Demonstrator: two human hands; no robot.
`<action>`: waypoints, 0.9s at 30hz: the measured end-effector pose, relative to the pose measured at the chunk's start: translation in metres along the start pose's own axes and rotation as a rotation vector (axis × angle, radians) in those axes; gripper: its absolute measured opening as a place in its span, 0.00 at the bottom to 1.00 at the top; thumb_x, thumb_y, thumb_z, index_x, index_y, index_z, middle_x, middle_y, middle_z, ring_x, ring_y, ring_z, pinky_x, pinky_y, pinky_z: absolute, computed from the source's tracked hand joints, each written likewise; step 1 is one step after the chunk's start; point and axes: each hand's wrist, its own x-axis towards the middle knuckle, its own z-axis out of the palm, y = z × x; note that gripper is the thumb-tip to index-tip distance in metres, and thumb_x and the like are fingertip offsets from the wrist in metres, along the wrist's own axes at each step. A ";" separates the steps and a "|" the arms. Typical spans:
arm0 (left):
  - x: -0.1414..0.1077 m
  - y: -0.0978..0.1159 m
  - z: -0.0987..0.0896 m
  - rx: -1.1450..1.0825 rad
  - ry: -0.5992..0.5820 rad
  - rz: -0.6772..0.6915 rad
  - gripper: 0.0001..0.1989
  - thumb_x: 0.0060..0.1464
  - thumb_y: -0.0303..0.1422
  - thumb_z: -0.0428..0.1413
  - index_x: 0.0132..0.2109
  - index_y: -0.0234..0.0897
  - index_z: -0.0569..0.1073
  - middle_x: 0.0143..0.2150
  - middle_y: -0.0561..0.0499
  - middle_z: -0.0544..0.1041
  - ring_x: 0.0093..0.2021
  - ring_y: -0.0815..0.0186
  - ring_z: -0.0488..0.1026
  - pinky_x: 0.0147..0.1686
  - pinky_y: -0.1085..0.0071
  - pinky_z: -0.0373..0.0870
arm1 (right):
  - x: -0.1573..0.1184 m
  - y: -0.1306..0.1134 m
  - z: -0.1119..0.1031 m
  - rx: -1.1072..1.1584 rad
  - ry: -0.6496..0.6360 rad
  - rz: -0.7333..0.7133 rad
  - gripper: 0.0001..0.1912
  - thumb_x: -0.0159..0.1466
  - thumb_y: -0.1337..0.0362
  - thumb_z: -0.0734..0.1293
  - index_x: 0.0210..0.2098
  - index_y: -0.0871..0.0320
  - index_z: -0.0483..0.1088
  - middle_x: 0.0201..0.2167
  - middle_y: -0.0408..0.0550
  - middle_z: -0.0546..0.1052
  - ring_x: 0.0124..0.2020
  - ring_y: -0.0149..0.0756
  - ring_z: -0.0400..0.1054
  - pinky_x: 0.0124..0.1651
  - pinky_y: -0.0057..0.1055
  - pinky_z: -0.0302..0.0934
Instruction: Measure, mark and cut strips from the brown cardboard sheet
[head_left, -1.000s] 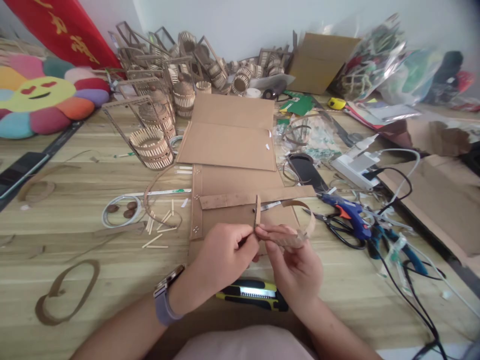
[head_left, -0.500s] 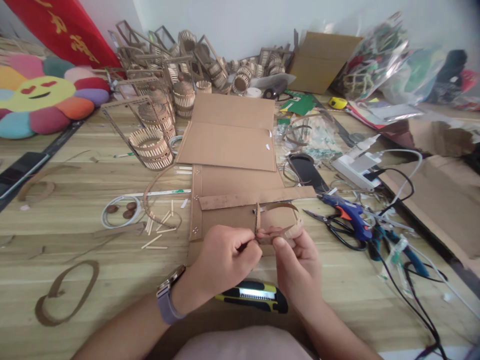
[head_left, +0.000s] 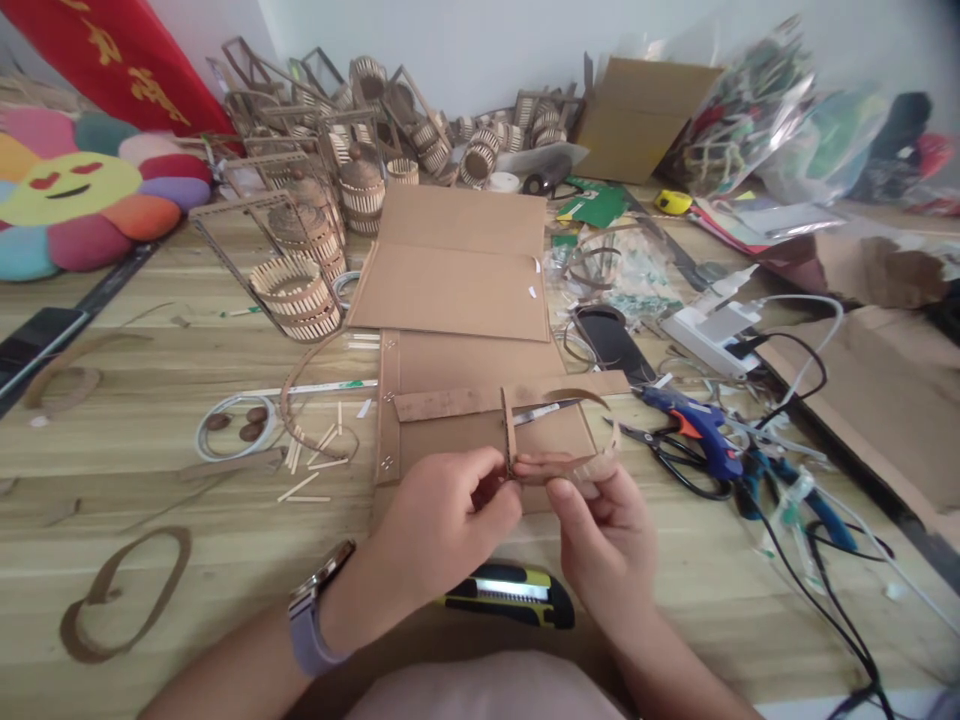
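Note:
A narrow, curling cardboard strip [head_left: 576, 470] runs between my hands above the brown cardboard sheet [head_left: 450, 352]. My left hand [head_left: 450, 510], with a watch at its wrist, is closed on the strip's left end, where a thin upright piece [head_left: 508, 425] stands out from the fingers. My right hand [head_left: 611, 525] pinches the strip between thumb and fingers. The strip's far end curls up past the right fingertips. Just below my hands lies a yellow and black utility knife [head_left: 510, 592], partly covered by my left wrist. A longer flat cardboard strip [head_left: 442, 402] rests behind them.
Small slatted baskets [head_left: 296, 295] crowd the back left. Thin wooden sticks [head_left: 319, 460] and a white coil [head_left: 234, 425] lie at left. To the right are scissors [head_left: 679, 455], a blue glue gun [head_left: 694, 430], a power strip [head_left: 720, 335] and loose cables.
The strip's curled end has opened out from a loop and points up at the right. My right hand has shifted slightly right; the left stays at the strip's left end.

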 end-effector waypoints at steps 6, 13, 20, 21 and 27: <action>-0.006 0.001 0.004 0.145 0.080 -0.030 0.07 0.57 0.31 0.49 0.30 0.38 0.67 0.26 0.55 0.72 0.26 0.69 0.66 0.26 0.73 0.51 | -0.002 0.003 -0.003 -0.328 -0.054 -0.311 0.12 0.64 0.71 0.67 0.43 0.49 0.74 0.39 0.46 0.82 0.45 0.42 0.76 0.49 0.43 0.68; -0.009 0.000 0.004 0.243 0.117 0.020 0.13 0.55 0.30 0.48 0.24 0.37 0.57 0.19 0.57 0.59 0.21 0.72 0.56 0.24 0.70 0.45 | -0.004 0.005 -0.003 -0.454 -0.093 -0.354 0.12 0.65 0.71 0.65 0.44 0.49 0.73 0.39 0.44 0.82 0.43 0.41 0.77 0.51 0.45 0.66; -0.006 -0.004 0.003 0.075 0.098 0.033 0.15 0.52 0.30 0.49 0.21 0.37 0.54 0.17 0.59 0.53 0.19 0.73 0.52 0.22 0.71 0.45 | -0.003 0.000 0.000 -0.283 -0.067 -0.186 0.08 0.66 0.67 0.66 0.41 0.50 0.76 0.38 0.45 0.82 0.41 0.38 0.77 0.45 0.36 0.70; -0.005 -0.004 0.002 0.044 0.092 0.027 0.15 0.51 0.30 0.50 0.20 0.37 0.55 0.16 0.59 0.54 0.19 0.73 0.52 0.22 0.71 0.45 | -0.003 0.000 0.000 -0.237 -0.064 -0.158 0.07 0.66 0.66 0.66 0.40 0.50 0.76 0.38 0.45 0.82 0.41 0.38 0.77 0.44 0.35 0.71; 0.000 -0.005 0.001 -0.059 0.062 0.001 0.14 0.50 0.30 0.49 0.19 0.36 0.58 0.16 0.59 0.55 0.19 0.73 0.53 0.21 0.72 0.45 | -0.002 0.006 0.002 0.077 -0.022 0.063 0.04 0.66 0.62 0.68 0.38 0.52 0.75 0.37 0.47 0.82 0.36 0.38 0.78 0.40 0.35 0.74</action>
